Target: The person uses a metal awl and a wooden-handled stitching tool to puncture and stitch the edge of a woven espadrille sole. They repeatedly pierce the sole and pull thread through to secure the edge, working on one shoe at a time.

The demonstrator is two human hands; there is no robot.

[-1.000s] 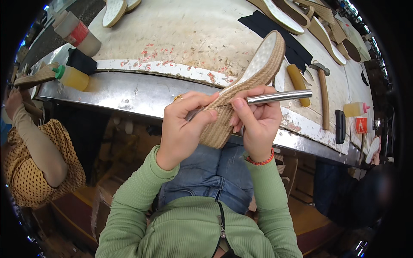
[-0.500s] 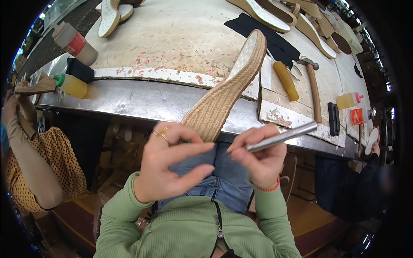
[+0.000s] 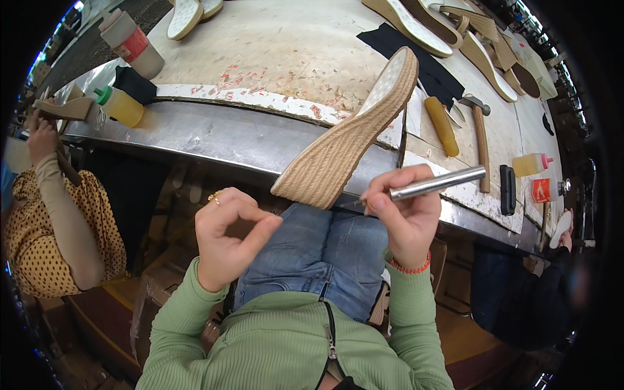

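A wedge shoe sole (image 3: pixel 344 153) with braided, straw-coloured sides and a white top leans across the bench edge, its thick heel end over my jeans. Neither hand touches it. My right hand (image 3: pixel 408 218) is closed round a silver, metal-handled awl (image 3: pixel 448 181), whose thin tip points left, just beside the heel end. To the left of the heel, my left hand (image 3: pixel 226 237) is closed, thumb and forefinger pinched together above my lap. Whatever is in that pinch, if anything, is too small to make out.
On the bench (image 3: pixel 260 71) lie a hammer (image 3: pixel 482 146), a yellow cylinder (image 3: pixel 442 127), a black cloth (image 3: pixel 416 62) and more soles (image 3: pixel 416 29). Bottles stand left, including a green-capped one (image 3: pixel 120 107). Co-workers sit at both sides; the left one's arm (image 3: pixel 68 214) shows.
My left hand has drawn away from the heel to the left, and its spread thumb and forefinger have come together. The right hand keeps the awl, turned slightly. The whole view has shifted a little.
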